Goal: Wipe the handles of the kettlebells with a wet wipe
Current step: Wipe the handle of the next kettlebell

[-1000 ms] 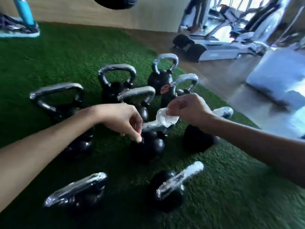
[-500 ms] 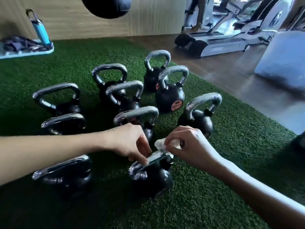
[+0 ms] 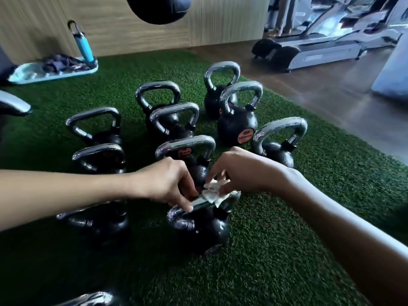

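Several black kettlebells with chrome handles stand close together on green turf. The nearest kettlebell [image 3: 202, 231] sits in the middle, its handle [image 3: 198, 205] running left to right under both hands. My left hand [image 3: 167, 184] pinches the left part of that handle. My right hand [image 3: 240, 171] pinches a crumpled white wet wipe [image 3: 213, 193] and presses it onto the right part of the same handle. Another kettlebell [image 3: 187, 155] stands just behind, partly hidden by my hands.
More kettlebells stand at the left [image 3: 99, 160], the right [image 3: 278, 142] and the back [image 3: 237, 120]. A blue bottle [image 3: 82, 44] and a tray with cloth [image 3: 53, 69] lie at the far left. A treadmill [image 3: 320, 49] stands beyond the turf on wood flooring.
The view has tilted up and steadied. Both hands came onto the nearest kettlebell's handle, and the wipe now lies pressed on it.
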Demonstrator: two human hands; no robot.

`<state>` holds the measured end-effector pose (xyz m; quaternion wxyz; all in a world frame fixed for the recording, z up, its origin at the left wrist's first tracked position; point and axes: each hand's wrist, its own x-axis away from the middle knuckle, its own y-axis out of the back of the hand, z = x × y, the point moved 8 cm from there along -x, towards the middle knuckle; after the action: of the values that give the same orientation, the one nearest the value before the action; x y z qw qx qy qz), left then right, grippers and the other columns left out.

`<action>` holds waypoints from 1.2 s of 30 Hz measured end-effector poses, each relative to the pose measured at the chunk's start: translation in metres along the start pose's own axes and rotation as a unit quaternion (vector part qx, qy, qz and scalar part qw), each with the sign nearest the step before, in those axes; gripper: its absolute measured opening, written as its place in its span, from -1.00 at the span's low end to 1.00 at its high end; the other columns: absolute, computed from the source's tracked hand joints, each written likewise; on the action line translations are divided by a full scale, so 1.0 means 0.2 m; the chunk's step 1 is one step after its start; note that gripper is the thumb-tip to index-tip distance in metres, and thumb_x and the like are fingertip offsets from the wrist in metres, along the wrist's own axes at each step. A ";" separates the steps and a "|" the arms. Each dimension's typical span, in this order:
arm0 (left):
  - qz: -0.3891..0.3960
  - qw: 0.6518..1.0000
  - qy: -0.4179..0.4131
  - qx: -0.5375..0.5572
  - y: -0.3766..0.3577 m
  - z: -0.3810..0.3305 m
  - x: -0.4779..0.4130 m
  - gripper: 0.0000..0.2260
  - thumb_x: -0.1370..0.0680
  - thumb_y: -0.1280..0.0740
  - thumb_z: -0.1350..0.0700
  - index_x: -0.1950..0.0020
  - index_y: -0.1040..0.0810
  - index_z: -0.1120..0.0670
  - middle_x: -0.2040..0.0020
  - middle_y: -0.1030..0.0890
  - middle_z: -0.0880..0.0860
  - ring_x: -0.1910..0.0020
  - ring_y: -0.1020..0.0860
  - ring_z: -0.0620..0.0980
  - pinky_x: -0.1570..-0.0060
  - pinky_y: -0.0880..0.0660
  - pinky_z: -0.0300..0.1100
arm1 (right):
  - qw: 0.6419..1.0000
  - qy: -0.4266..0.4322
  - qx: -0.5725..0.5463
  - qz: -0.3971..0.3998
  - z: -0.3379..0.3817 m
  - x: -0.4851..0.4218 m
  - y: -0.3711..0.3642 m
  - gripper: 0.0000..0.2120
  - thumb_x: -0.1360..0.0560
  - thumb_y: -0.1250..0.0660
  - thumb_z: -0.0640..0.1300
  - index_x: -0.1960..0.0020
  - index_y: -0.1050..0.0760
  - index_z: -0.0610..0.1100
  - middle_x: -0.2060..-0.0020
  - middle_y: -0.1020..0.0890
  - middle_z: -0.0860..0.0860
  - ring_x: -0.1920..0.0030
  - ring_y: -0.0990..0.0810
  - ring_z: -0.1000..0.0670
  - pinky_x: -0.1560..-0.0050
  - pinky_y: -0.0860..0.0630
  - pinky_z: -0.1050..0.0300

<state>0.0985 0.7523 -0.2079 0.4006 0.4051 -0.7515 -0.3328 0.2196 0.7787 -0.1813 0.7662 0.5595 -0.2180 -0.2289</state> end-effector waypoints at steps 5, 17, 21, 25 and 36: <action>-0.028 0.999 0.012 -0.018 0.00 0.01 0.03 -0.72 -0.32 -0.65 -0.10 0.02 -0.75 -0.10 0.16 -0.73 -0.23 0.23 -0.66 -0.32 0.07 -0.62 -0.23 | 0.997 -0.005 -0.025 -0.066 -0.05 0.04 -0.06 -0.83 -0.41 -0.52 0.01 0.03 -0.71 0.00 0.09 -0.66 0.12 0.11 -0.55 0.19 0.03 -0.53 0.23; -0.065 0.993 0.001 -0.099 -0.03 -0.15 -0.03 -0.70 -0.37 -0.58 -0.21 -0.06 -0.73 -0.19 0.14 -0.72 -0.20 0.18 -0.62 -0.30 0.09 -0.57 -0.30 | 0.956 -0.056 -0.129 -0.256 -0.24 0.28 -0.15 -0.84 -0.40 -0.55 -0.11 0.02 -0.73 0.00 0.10 -0.72 0.15 0.09 -0.61 0.19 0.04 -0.48 0.40; -0.049 0.988 -0.005 -0.145 -0.03 -0.16 0.03 -0.79 -0.46 -0.52 -0.14 -0.04 -0.75 -0.13 0.49 -0.47 -0.47 0.40 -0.51 -0.39 0.32 -0.39 -0.49 | 0.901 -0.172 -0.258 -0.304 -0.42 0.39 -0.31 -0.80 -0.39 -0.58 -0.04 -0.02 -0.74 0.02 0.14 -0.72 0.18 0.17 -0.63 0.25 0.19 -0.44 0.43; -0.066 0.995 0.018 -0.077 -0.03 -0.04 0.15 -0.67 -0.47 -0.51 -0.13 -0.22 -0.68 -0.16 0.45 -0.48 -0.45 0.58 -0.48 -0.22 0.48 -0.29 -0.43 | 0.882 -0.148 -0.282 -0.347 -0.33 0.35 -0.34 -0.78 -0.40 -0.58 -0.08 -0.04 -0.73 -0.02 0.07 -0.73 0.15 0.08 -0.65 0.24 0.08 -0.48 0.46; -0.168 0.984 0.036 0.044 -0.03 0.28 0.37 -0.65 -0.30 -0.56 -0.12 -0.08 -0.71 -0.22 0.36 -0.68 0.03 0.54 -0.21 -0.19 0.56 -0.22 -0.25 | 0.821 -0.196 -0.383 -0.375 -0.22 0.21 -0.63 -0.75 -0.42 -0.57 -0.04 -0.08 -0.72 -0.05 0.02 -0.73 0.16 -0.02 -0.65 0.25 -0.06 -0.56 0.29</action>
<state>0.0255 0.6947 -0.2136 0.3474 0.5548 -0.6714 -0.3474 0.2659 0.7526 -0.3113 0.7153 0.2026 -0.0315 -0.6681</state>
